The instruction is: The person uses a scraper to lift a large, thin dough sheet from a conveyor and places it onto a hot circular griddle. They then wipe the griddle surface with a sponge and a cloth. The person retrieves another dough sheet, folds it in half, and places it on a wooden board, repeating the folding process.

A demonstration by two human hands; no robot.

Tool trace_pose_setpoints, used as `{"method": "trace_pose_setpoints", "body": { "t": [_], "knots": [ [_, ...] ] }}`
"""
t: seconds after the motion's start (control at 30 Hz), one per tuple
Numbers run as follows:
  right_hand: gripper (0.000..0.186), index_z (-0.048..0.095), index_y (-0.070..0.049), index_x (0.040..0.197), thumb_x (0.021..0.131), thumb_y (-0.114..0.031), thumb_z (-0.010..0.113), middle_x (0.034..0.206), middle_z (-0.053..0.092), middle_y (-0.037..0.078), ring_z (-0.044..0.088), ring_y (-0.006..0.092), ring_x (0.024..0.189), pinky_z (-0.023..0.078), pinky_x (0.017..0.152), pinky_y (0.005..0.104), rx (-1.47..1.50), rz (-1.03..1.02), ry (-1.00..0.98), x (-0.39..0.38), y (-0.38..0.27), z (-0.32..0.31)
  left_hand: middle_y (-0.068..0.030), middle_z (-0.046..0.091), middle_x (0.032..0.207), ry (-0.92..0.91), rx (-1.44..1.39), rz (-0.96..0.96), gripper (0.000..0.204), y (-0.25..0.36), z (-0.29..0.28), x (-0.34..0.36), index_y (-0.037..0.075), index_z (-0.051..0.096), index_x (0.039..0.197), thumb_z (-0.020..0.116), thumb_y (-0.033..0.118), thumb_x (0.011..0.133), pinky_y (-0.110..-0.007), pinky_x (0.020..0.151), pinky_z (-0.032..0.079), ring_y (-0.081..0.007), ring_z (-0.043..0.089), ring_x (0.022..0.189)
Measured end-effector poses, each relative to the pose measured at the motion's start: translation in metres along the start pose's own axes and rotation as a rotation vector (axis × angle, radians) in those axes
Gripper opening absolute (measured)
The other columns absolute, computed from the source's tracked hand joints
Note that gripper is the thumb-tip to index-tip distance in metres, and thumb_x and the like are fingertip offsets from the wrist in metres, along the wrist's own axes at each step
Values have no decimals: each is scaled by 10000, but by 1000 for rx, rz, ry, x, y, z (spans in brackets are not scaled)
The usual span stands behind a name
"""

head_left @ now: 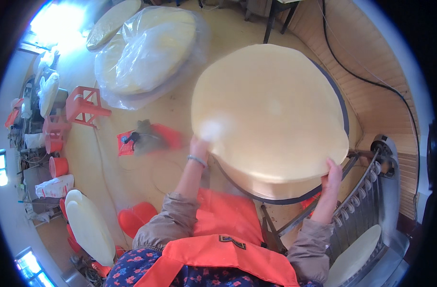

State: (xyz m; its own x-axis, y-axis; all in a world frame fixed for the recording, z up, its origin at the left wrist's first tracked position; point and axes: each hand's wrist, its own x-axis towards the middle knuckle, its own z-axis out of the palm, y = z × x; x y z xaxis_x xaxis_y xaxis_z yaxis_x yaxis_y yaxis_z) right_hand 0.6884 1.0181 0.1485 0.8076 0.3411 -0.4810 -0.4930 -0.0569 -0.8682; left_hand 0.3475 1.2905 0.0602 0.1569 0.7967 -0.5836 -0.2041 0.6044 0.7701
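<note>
A large, round, pale-yellow sheet [271, 110] is spread out in front of me, its near edge raised a little. My left hand [200, 146] is closed on its near left edge, with the fingertips partly hidden by a blurred bright spot. My right hand [332, 175] pinches the near right edge, thumb on top. Beneath the sheet is a round surface with a dark rim [295, 199], standing on metal legs. Some of that surface shows below the raised edge; the sheet hides most of it.
At right stands a metal rack-like machine [357, 205] with a pale round piece [355, 256] on it. Plastic-wrapped round sheets [151, 52] lie on the floor far left. A red stool [86, 106], a red bucket [58, 167] and pale oval sheets [89, 227] are at left.
</note>
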Motion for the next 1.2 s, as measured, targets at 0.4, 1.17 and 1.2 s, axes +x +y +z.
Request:
{"method": "trace_pose_setpoints", "body": {
  "t": [0.4, 1.17, 1.2],
  "knots": [
    [196, 565, 24, 963, 795, -61, 621, 934, 622, 113, 637, 204, 833, 561, 682, 290, -45, -83, -38, 73, -164, 108, -151, 541, 868, 7, -76, -47, 123, 148, 89, 66, -81, 531, 876, 573, -83, 761, -384, 615, 552, -260, 592, 778],
    [275, 474, 159, 1104, 927, -49, 444, 1065, 582, 230, 602, 330, 983, 583, 777, 368, 590, -414, -14, 57, -397, 28, -169, 584, 1160, -148, 1214, 2110, 349, 415, 342, -60, 89, 605, 1123, 593, 287, 835, -406, 987, 401, -276, 579, 1015],
    [288, 473, 148, 1128, 929, -58, 443, 1072, 585, 215, 603, 303, 995, 568, 811, 348, 558, -449, 177, 45, -380, 20, -173, 581, 1161, -158, 1130, 2201, 334, 402, 332, -67, 94, 604, 1124, 593, 263, 836, -406, 998, 393, -272, 579, 1010]
  ]
}}
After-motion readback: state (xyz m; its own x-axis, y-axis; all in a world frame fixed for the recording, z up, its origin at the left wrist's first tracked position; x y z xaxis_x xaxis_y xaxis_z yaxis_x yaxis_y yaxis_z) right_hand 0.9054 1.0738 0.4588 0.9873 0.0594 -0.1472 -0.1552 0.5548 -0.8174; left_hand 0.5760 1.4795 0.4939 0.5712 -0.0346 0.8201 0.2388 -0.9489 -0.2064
